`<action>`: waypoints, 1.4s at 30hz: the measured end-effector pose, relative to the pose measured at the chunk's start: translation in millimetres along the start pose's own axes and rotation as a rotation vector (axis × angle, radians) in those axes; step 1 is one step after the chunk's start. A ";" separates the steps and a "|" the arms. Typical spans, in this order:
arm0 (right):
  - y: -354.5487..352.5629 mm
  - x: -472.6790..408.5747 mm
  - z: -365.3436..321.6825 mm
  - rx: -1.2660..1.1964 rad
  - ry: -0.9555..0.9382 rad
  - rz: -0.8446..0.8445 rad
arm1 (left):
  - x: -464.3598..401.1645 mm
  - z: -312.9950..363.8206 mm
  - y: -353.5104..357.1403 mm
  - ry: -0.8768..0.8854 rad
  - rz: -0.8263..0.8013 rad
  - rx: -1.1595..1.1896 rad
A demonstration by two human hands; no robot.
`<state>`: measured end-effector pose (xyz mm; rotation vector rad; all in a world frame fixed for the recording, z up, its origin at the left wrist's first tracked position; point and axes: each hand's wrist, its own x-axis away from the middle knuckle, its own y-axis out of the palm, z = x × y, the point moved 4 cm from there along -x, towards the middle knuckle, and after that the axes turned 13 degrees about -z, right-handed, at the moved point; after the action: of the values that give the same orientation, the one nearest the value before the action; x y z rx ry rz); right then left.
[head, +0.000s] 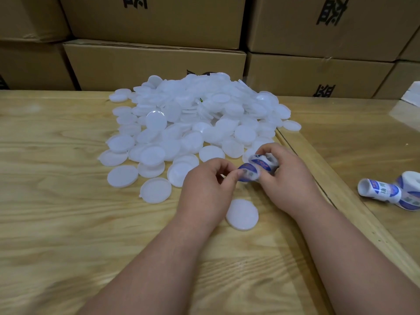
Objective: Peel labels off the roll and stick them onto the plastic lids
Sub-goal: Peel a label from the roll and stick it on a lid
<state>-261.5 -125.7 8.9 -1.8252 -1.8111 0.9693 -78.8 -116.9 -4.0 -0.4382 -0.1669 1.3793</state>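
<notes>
The lids (195,123) heaped toward the table's far edge are seen to be a milky, translucent white, as is the single lid (242,214) nearer the front edge. The label (248,172) is printed blue and white (lettering blurred), like the roll (391,192) at the right edge. The table (56,212) is pale wood with wavy grain; the boxes (154,62) behind are brown cardboard, marked in black.

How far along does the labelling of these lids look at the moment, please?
Barely started, by the look of it: no lid in view carries a label. In hand: the left hand pinches a blue label coming off the roll held in the right hand, above a single lid set apart on the table. Left: the whole pile of lids, all plain white.
</notes>
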 end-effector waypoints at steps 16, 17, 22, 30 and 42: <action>-19.6 20.3 -47.2 -0.332 -0.119 0.254 | 14.7 2.9 -25.6 0.059 0.110 0.473; -13.6 20.3 -50.4 -0.389 -0.098 0.181 | 14.8 4.2 -25.6 0.067 0.103 0.480; 3.3 16.3 -53.6 -0.473 -0.021 -0.053 | 15.0 5.9 -25.6 0.080 0.074 0.494; -0.8 0.1 -64.2 -0.551 -0.004 0.002 | 23.2 3.1 -35.4 0.032 0.218 0.349; 22.5 5.5 -51.2 -0.729 0.071 0.168 | 37.9 11.9 -12.5 -0.072 -0.353 -0.577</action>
<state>-210.0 -112.5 27.1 -2.4128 -2.1643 0.2771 -64.4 -79.3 6.5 -0.7953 -0.6794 0.9835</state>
